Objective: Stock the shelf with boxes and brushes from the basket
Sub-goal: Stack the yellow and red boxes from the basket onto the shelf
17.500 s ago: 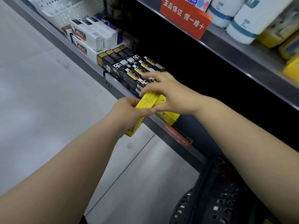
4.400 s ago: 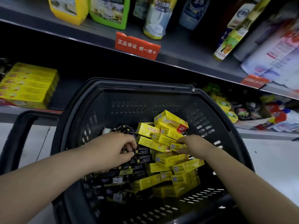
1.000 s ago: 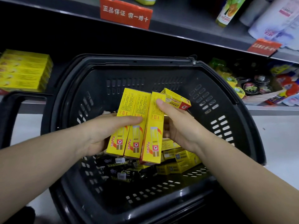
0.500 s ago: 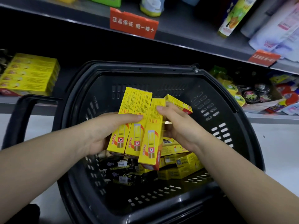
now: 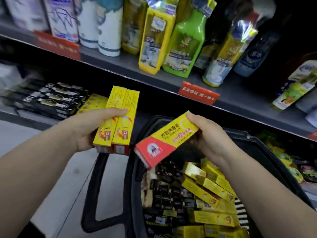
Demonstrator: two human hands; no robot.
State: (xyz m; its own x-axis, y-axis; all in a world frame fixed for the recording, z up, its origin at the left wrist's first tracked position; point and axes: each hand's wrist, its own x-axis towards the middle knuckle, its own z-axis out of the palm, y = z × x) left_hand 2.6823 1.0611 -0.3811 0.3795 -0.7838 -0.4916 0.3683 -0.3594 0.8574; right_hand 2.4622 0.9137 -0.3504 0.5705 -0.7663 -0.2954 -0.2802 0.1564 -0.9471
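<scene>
A grey metal shelf unit is carrying bottles above and flat black and yellow boxes below. Before it a black plastic basket is holding more long yellow cardboard cartons. The left hand is clasping two upright yellow boxes in its grip near the lower shelf. The right hand is pinching one tilted yellow-and-red box over the basket.

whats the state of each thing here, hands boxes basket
left hand, gripping two yellow boxes side by side
right hand, holding one red-ended box, tilted
basket, part filled with loose boxes
black shelf boxes, lying in rows
yellow shelf boxes, stacked beside them
</scene>
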